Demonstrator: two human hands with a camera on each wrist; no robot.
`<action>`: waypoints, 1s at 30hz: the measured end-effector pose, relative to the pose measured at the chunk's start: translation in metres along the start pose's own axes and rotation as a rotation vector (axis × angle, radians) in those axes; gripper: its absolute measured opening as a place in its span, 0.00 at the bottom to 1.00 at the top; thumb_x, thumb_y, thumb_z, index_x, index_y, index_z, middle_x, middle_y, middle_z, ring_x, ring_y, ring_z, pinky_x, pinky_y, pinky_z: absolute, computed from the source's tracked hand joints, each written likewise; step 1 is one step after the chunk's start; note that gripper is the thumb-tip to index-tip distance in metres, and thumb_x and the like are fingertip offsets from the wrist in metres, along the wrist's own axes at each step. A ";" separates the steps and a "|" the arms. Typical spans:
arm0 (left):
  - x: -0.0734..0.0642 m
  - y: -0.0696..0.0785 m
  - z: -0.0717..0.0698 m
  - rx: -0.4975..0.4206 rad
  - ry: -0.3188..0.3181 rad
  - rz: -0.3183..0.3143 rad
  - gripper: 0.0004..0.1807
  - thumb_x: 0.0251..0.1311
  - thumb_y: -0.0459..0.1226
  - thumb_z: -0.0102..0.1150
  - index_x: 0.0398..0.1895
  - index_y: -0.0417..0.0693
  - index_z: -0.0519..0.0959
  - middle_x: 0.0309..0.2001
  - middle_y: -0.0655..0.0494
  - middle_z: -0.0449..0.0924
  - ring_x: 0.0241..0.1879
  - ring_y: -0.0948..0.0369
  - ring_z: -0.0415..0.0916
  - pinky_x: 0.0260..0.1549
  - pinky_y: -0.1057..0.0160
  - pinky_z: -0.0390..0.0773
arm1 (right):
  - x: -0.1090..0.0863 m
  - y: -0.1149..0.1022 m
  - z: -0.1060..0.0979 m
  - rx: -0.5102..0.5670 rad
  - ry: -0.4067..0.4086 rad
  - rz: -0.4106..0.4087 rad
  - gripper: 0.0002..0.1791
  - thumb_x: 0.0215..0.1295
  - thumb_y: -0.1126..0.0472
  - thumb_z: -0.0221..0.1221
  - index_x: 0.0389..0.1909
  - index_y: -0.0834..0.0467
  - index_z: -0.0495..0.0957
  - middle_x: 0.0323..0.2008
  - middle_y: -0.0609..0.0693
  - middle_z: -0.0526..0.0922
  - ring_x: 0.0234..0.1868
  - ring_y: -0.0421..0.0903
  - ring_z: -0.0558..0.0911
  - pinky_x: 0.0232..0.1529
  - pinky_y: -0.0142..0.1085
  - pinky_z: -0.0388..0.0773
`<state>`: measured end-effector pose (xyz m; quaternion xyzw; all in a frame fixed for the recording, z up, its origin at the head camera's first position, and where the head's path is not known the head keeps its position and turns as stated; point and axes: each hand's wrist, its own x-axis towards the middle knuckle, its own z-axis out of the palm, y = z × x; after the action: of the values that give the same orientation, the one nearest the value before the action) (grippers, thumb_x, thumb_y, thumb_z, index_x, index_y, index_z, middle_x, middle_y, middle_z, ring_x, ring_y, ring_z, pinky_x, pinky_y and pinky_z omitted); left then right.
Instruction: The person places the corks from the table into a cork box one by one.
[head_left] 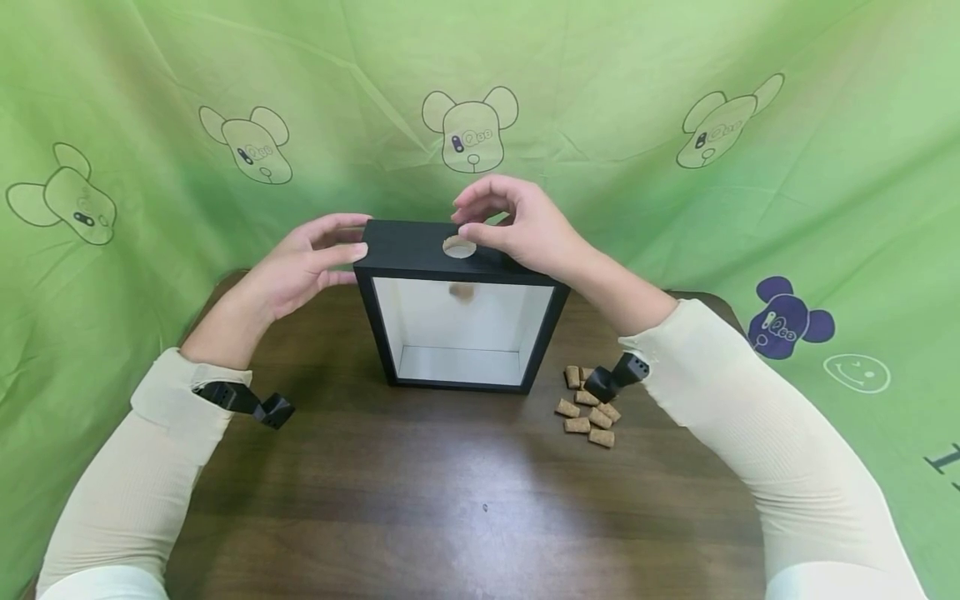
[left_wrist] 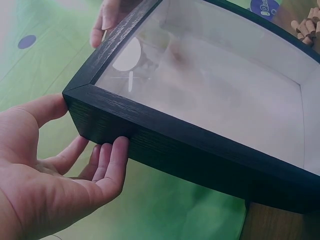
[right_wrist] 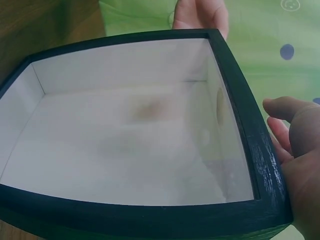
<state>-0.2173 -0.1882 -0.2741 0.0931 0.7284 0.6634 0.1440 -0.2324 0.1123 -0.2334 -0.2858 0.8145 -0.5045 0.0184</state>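
Note:
A black-framed box (head_left: 558, 333) with a clear front and white inside stands upright on the table; a round hole (head_left: 459, 247) opens in its top. My left hand (head_left: 303, 258) holds the box's upper left corner, thumb at the edge and fingertips against the side (left_wrist: 117, 155). Just above the hole, my right hand (head_left: 517, 221) has loosely bent fingers, and I see nothing between them. Inside the box, below the hole, a blurred brown piece (head_left: 462, 291) hangs in mid-air, coloured like the corks. It is a faint smudge (right_wrist: 149, 109) in the right wrist view.
Several corks (head_left: 588, 408) lie in a loose pile on the brown table (head_left: 420, 492), right of the box and under the right forearm. A green curtain (head_left: 600, 108) printed with bear heads surrounds the table's back and sides.

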 end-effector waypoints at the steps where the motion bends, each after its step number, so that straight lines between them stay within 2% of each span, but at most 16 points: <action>1: 0.000 0.000 0.000 0.000 0.000 0.000 0.31 0.73 0.33 0.55 0.77 0.42 0.60 0.72 0.45 0.58 0.60 0.56 0.68 0.53 0.65 0.79 | -0.001 0.000 -0.001 -0.005 -0.002 0.000 0.15 0.66 0.67 0.67 0.52 0.61 0.79 0.48 0.55 0.86 0.50 0.44 0.83 0.47 0.35 0.77; 8: 0.000 0.000 0.000 -0.004 -0.009 0.002 0.31 0.73 0.33 0.55 0.77 0.43 0.60 0.73 0.45 0.57 0.63 0.55 0.67 0.53 0.65 0.79 | -0.009 -0.004 -0.016 -0.084 -0.015 0.002 0.18 0.67 0.65 0.66 0.56 0.59 0.79 0.50 0.52 0.85 0.52 0.43 0.81 0.50 0.36 0.78; 12: -0.001 0.000 -0.001 -0.011 -0.009 0.001 0.31 0.73 0.33 0.54 0.77 0.43 0.60 0.73 0.44 0.56 0.62 0.55 0.67 0.52 0.65 0.79 | -0.018 -0.003 -0.033 -0.158 0.001 0.011 0.21 0.69 0.62 0.65 0.61 0.57 0.79 0.53 0.51 0.85 0.54 0.45 0.81 0.53 0.36 0.77; 16: -0.003 0.000 -0.002 -0.020 -0.007 0.009 0.31 0.73 0.33 0.54 0.77 0.42 0.60 0.71 0.44 0.58 0.58 0.57 0.71 0.51 0.65 0.79 | -0.032 0.001 -0.054 -0.182 0.041 0.040 0.22 0.69 0.60 0.65 0.63 0.56 0.78 0.55 0.52 0.84 0.56 0.47 0.80 0.55 0.34 0.76; 22: -0.003 0.000 -0.002 -0.043 -0.005 0.021 0.31 0.73 0.32 0.54 0.77 0.41 0.60 0.68 0.45 0.61 0.51 0.62 0.78 0.50 0.65 0.80 | -0.058 0.018 -0.082 -0.198 0.096 0.105 0.24 0.70 0.57 0.65 0.65 0.53 0.77 0.55 0.48 0.84 0.56 0.42 0.79 0.56 0.29 0.75; 30: -0.003 0.000 -0.001 -0.044 -0.005 0.024 0.31 0.73 0.32 0.55 0.77 0.41 0.60 0.68 0.45 0.62 0.51 0.62 0.78 0.51 0.65 0.80 | -0.093 0.048 -0.107 -0.195 0.159 0.177 0.23 0.71 0.56 0.64 0.65 0.52 0.78 0.53 0.41 0.85 0.53 0.35 0.81 0.50 0.23 0.77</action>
<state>-0.2152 -0.1904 -0.2742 0.1002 0.7122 0.6806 0.1399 -0.2107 0.2598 -0.2447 -0.1723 0.8805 -0.4406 -0.0297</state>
